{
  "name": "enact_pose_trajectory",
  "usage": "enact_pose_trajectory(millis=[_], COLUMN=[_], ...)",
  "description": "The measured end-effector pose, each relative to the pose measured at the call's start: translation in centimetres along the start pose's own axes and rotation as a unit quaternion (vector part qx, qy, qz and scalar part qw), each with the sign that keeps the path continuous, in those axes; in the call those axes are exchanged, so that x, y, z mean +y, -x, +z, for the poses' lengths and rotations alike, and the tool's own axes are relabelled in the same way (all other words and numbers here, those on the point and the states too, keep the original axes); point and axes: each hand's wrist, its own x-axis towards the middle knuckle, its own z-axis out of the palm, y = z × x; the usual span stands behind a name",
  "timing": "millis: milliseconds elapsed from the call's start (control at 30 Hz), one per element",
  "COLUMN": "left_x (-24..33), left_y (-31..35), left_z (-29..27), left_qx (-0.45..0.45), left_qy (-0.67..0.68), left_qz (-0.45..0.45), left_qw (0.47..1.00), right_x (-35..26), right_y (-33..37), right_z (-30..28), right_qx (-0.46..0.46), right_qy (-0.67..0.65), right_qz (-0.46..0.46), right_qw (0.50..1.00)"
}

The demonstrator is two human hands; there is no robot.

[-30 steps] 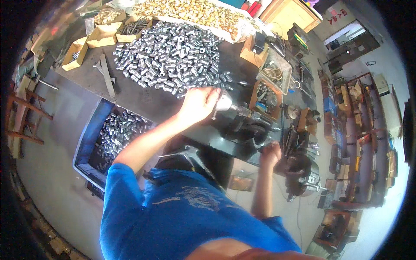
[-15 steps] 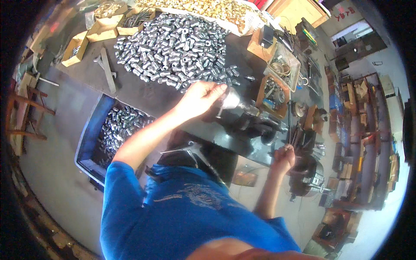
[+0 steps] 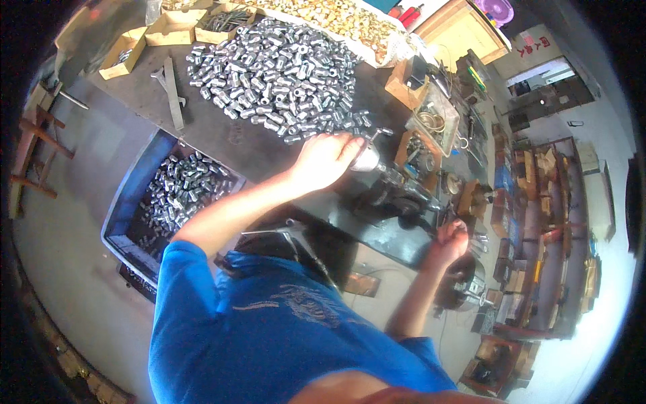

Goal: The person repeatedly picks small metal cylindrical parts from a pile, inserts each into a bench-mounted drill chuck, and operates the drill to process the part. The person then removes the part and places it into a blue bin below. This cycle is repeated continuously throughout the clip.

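Observation:
My left hand is closed beside the silvery, rounded chuck of a small bench machine. Its thumb and fingertips reach the chuck's near end, and whatever they pinch is hidden. A short rod sticks up from the chuck's upper side. At the machine's other end my right hand is curled closed next to its dark metal parts; what it grips cannot be made out. Just beyond my left hand lies a large heap of metal fittings, shiny and short with hex-shaped bodies.
A blue bin of similar fittings stands lower left. Two flat metal tools and yellow trays lie on the dark bench. Brass-coloured parts pile up behind. Boxes of tools sit right, near shelves.
My left hand has come closer to the chuck. The chuck's short rod, which pointed down, now points up. My right hand stays closed at the far end; the whole view has shifted slightly.

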Motion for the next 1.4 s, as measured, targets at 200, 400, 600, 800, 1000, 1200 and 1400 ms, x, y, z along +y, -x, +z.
enact_pose_trajectory(millis=[200, 400, 600, 800, 1000, 1200, 1400], left_x=[-0.4, 0.3, -0.8, 0.0, -0.4, -1.1, 0.3], left_y=[-0.2, -0.3, -0.6, -0.6, 0.0, 2.4, 5.4], left_z=[0.8, -0.1, 0.1, -1.0, -1.7, -3.9, -4.4], left_qx=[0.04, -0.003, -0.035, -0.064, -0.052, -0.076, -0.084], left_qy=[0.015, 0.084, 0.133, 0.204, 0.328, 0.526, 0.596], left_qz=[-0.032, -0.103, -0.126, -0.174, -0.237, -0.215, -0.156], left_qw=[0.999, 0.991, 0.982, 0.961, 0.913, 0.819, 0.783], right_x=[2.5, 9.3, 10.8, 3.1, 1.1, 5.9, 8.8], right_y=[2.4, -0.4, -9.1, -6.5, 0.0, 2.4, -0.4], right_z=[-3.1, -4.0, -4.1, 3.1, -0.3, -4.0, -3.7], right_qx=[0.049, 0.188, 0.004, 0.114, 0.006, 0.084, 0.179], right_qy=[0.018, 0.019, 0.383, 0.058, -0.043, -0.005, 0.043], right_qz=[0.04, 0.1, -0.225, -0.069, -0.084, 0.063, 0.105], right_qw=[0.998, 0.977, 0.896, 0.989, 0.995, 0.994, 0.977])
